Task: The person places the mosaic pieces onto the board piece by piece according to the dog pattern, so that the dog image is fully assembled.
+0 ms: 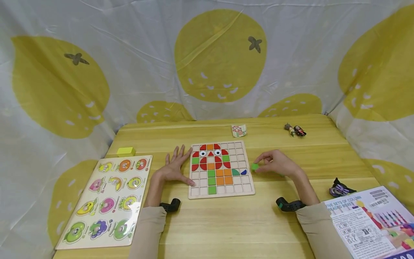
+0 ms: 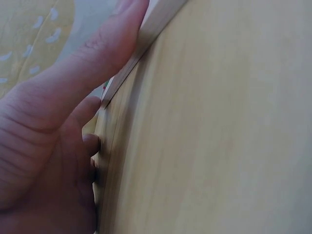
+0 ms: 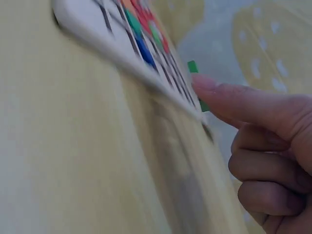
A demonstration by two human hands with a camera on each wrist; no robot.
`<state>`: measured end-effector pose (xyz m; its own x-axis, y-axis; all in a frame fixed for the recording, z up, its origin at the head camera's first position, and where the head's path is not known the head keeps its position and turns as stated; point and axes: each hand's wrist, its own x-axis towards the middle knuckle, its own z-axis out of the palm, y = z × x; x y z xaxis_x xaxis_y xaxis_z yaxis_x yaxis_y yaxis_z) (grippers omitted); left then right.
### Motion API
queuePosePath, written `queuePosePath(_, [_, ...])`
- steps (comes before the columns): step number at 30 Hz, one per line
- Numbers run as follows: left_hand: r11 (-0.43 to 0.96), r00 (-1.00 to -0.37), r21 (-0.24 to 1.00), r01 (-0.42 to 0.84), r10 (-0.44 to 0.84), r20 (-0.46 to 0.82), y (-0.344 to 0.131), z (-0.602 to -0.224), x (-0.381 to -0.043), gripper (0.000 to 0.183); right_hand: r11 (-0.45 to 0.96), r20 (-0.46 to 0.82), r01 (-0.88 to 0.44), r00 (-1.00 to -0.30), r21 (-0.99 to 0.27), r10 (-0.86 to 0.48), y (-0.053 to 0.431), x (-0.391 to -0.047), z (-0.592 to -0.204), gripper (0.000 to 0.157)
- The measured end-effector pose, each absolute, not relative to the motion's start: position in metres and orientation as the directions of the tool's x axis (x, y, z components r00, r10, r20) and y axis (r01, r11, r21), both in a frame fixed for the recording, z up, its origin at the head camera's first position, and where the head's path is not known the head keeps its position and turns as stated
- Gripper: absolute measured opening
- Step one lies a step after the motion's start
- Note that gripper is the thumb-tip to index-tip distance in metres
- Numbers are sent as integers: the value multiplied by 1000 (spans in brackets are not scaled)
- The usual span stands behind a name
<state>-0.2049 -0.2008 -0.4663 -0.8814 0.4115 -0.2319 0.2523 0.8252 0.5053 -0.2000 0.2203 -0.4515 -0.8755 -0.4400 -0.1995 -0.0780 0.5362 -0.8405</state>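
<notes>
A wooden grid board lies in the middle of the table, partly filled with red, orange and green tiles and two eye tiles. Toward its right side sit a teal rounded piece and a small blue piece. My left hand is spread at the board's left edge, its thumb resting on the lower left rim. Just off the right edge, my right hand pinches a green square tile between thumb and index finger. In the right wrist view, the thumb partly covers this tile.
A fruit puzzle board lies at left, with a yellow block behind it. A printed card and small figurines are at the back. To the right are a dark purple item and a printed box.
</notes>
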Motion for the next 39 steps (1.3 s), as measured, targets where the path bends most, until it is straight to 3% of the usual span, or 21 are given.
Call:
queuePosePath(6, [830,-881,496,257,412,-232,-200,-463,-203,135,483,-227,-49,-839,-874,-495,174,-183,-453,28])
queuePosePath(10, [829,-882,497,257,411,-230,-199,-463,-203,134,515,-210,-75,-855,-854,-474,160,-176,-456,25])
queuePosePath(39, [822,-884,506,263,415,-215,-202,-466,-203,134,534,-156,-144,-865,-833,-477,158,-173,-459,18])
